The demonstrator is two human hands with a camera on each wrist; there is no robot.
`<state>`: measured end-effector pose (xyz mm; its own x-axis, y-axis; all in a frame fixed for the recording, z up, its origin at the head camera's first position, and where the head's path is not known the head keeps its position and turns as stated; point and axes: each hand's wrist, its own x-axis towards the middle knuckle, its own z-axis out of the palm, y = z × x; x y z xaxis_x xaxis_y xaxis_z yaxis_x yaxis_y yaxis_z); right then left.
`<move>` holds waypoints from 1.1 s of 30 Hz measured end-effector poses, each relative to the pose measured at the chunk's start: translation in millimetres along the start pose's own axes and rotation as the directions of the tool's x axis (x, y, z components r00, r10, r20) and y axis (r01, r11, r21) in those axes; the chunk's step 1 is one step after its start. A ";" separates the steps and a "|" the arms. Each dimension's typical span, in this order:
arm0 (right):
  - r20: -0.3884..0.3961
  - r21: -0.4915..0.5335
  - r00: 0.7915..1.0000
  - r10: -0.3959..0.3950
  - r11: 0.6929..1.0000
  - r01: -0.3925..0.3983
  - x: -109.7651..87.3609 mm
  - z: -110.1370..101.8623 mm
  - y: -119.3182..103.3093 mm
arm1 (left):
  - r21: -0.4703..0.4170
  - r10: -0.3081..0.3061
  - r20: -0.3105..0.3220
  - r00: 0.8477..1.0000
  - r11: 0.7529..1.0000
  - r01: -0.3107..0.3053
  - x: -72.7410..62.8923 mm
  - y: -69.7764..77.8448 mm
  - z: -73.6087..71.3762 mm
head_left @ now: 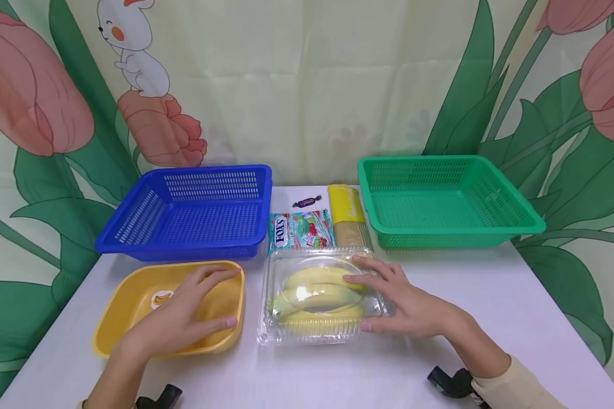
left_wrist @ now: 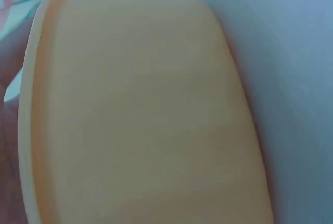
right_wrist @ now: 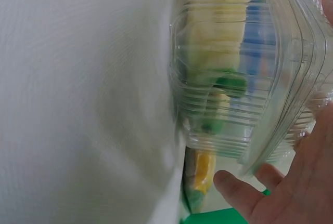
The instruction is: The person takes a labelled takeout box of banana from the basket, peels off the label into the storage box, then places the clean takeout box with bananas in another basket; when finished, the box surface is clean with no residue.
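Fingers spread wide on both hands: left hand (head_left: 181, 324) over the tub (head_left: 113, 318), right hand (head_left: 404, 301) at the clear box (head_left: 265, 334).
Nearest, the tub stands left of the box on the white table (head_left: 297, 378); the left thumb reaches the tub's right side, and a banana picture (head_left: 162, 298) shows inside. Bananas (head_left: 314, 296) lie in the box, the right fingers over its lid's right end; firm contact I cannot tell. Behind the box sit a FOX'S bag (head_left: 302, 230) and yellow packet (head_left: 345, 210), between the blue basket (head_left: 204, 218) and green basket (head_left: 419, 207); beyond the bag, a wrapped candy (head_left: 307, 201).
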<state>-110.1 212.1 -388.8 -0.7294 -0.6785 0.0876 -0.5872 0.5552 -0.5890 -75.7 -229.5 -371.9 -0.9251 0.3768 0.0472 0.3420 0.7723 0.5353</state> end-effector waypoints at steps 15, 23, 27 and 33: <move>0.020 -0.011 1.000 0.020 1.000 -0.020 -6.6 -6.6 0.6 | -0.093 0.249 -0.075 0.966 0.962 -0.256 40.2 35.2 20.9; 0.008 0.005 1.000 0.024 1.000 -0.024 -7.4 -5.3 -1.2 | -0.156 0.172 0.048 0.984 0.974 -0.163 38.0 43.0 21.9; -0.004 0.013 0.998 0.068 0.998 -0.068 -5.4 -2.1 -5.7 | -0.160 0.114 0.121 0.986 0.983 -0.094 33.8 45.5 18.6; -0.036 -0.013 0.997 0.070 0.997 -0.071 -7.2 -2.3 -7.8 | -0.180 0.073 0.176 0.982 0.983 -0.041 33.8 47.8 19.0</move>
<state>-101.1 213.7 -383.0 -0.7813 -0.6197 0.0751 -0.5385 0.6083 -0.5831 -87.5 -170.2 -360.8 -0.8539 0.5166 -0.0631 0.3440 0.6513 0.6763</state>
